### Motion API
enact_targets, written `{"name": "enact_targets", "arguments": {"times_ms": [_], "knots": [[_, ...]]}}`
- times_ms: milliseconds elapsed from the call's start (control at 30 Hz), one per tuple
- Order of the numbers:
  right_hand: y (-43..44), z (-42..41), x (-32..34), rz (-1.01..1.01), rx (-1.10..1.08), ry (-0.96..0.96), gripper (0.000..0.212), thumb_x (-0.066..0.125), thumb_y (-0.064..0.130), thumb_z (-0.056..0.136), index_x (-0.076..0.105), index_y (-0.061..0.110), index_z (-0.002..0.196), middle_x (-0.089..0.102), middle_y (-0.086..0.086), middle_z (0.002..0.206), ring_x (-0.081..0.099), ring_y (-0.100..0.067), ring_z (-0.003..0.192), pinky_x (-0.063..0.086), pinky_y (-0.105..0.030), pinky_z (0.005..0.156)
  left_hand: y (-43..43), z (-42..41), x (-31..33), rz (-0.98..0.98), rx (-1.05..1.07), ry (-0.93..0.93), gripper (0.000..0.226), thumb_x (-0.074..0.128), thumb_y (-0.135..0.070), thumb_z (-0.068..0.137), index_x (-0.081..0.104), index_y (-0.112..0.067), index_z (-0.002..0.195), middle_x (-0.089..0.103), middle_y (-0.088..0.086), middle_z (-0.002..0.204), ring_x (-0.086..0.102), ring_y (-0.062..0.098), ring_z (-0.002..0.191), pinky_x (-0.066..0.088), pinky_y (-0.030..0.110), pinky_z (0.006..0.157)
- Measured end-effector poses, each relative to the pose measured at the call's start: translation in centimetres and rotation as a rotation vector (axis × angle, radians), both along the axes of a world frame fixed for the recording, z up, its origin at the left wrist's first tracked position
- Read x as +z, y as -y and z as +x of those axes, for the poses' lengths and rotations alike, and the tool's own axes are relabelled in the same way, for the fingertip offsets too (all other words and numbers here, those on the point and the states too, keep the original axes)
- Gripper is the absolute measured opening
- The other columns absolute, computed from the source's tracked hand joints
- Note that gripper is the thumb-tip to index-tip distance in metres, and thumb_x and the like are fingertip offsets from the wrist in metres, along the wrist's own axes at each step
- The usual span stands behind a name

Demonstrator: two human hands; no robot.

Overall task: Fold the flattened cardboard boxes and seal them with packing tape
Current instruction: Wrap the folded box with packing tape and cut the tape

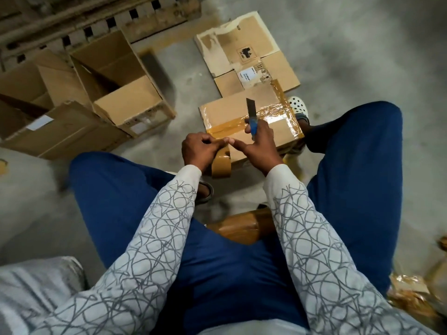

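A small closed cardboard box (227,112) stands on the floor between my knees, with brown packing tape (229,125) across its top. My left hand (199,149) grips the brown tape roll (221,165) at the box's near edge, thumb and fingers pinching the tape end. My right hand (260,143) holds a blue box cutter (252,117) upright over the box, blade extended and pointing away from me; its index finger stretches left to the tape end, close to my left thumb.
A flattened, torn cardboard box (244,47) lies beyond the small box. Open folded boxes (121,81) stand at the left beside a pallet (72,25). Another taped box (239,228) sits under my lap. Crumpled tape scraps (411,291) lie at the right.
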State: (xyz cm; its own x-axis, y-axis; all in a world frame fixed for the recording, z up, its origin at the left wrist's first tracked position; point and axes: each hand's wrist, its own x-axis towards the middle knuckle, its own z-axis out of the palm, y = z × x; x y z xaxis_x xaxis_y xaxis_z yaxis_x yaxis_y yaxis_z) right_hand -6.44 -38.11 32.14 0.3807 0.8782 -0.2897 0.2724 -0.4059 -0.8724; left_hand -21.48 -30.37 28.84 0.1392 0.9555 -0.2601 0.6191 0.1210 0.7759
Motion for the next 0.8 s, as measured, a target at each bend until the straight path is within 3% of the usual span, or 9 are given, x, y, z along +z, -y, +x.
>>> {"name": "enact_targets", "arguments": {"times_ms": [100,167,267,467,567,667,800], "knots": [[0.8,-1.0,-0.4,-0.141,-0.026,-0.258,0.052,0.084,0.038,0.077,0.05,0.016,0.11,0.062,-0.006,0.111,0.063,-0.022,0.104,0.054,-0.047,0.095,-0.3,0.1,-0.3,-0.071,0.152,0.106,0.033,0.088,-0.046,0.068,0.075,-0.015,0.065,0.064,-0.01,0.056,0.053,0.005,0.053,0.043,0.02,0.056],[1.0,-2.2,-0.6,-0.156,0.004,-0.269,0.052,0.087,0.038,0.074,0.051,0.018,0.106,0.065,-0.006,0.106,0.066,-0.022,0.099,0.056,-0.049,0.092,-0.4,0.2,-0.4,-0.186,0.249,0.267,0.03,0.089,-0.041,0.068,0.079,-0.014,0.074,0.072,-0.006,0.065,0.062,0.008,0.058,0.051,0.023,0.06],[0.9,-3.2,-1.1,-0.146,0.019,-0.22,0.048,0.087,0.036,0.071,0.053,0.022,0.102,0.068,-0.004,0.106,0.068,-0.022,0.097,0.057,-0.049,0.089,-0.3,0.0,-0.6,-0.375,0.172,0.398,0.014,0.086,-0.019,0.075,0.078,-0.009,0.08,0.076,0.008,0.078,0.07,0.019,0.068,0.055,0.027,0.063],[0.8,-4.1,-1.9,-0.169,-0.055,-0.157,0.045,0.079,0.057,0.068,0.053,0.029,0.091,0.068,-0.004,0.098,0.068,-0.026,0.091,0.06,-0.051,0.079,-2.3,-1.2,-3.2,-0.269,0.202,0.241,0.013,0.088,-0.019,0.07,0.076,-0.018,0.066,0.075,0.002,0.075,0.069,0.017,0.07,0.058,0.034,0.074],[1.1,-5.2,-2.5,-0.18,-0.049,-0.048,0.036,0.079,0.047,0.078,0.053,0.025,0.088,0.068,-0.004,0.094,0.067,-0.027,0.089,0.058,-0.048,0.081,-4.1,-1.2,-4.4,-0.267,0.297,0.269,0.014,0.085,-0.018,0.073,0.073,-0.017,0.066,0.074,0.005,0.076,0.068,0.018,0.07,0.058,0.036,0.072],[2.2,-5.7,-3.1,-0.2,-0.067,-0.08,0.035,0.081,0.042,0.079,0.053,0.021,0.084,0.066,-0.002,0.085,0.065,-0.022,0.08,0.057,-0.04,0.077,-6.8,-1.8,-5.2,-0.289,0.454,0.337,0.011,0.083,-0.013,0.076,0.073,-0.011,0.073,0.074,0.009,0.078,0.069,0.022,0.071,0.059,0.034,0.064],[2.0,-6.0,-3.3,-0.147,-0.01,-0.074,0.036,0.082,0.036,0.079,0.052,0.019,0.087,0.063,0.002,0.083,0.065,-0.021,0.079,0.058,-0.043,0.075,-9.4,-1.7,-6.6,-0.333,0.361,0.313,0.007,0.082,-0.012,0.079,0.075,-0.01,0.08,0.076,0.01,0.082,0.071,0.021,0.07,0.057,0.029,0.057]]}}
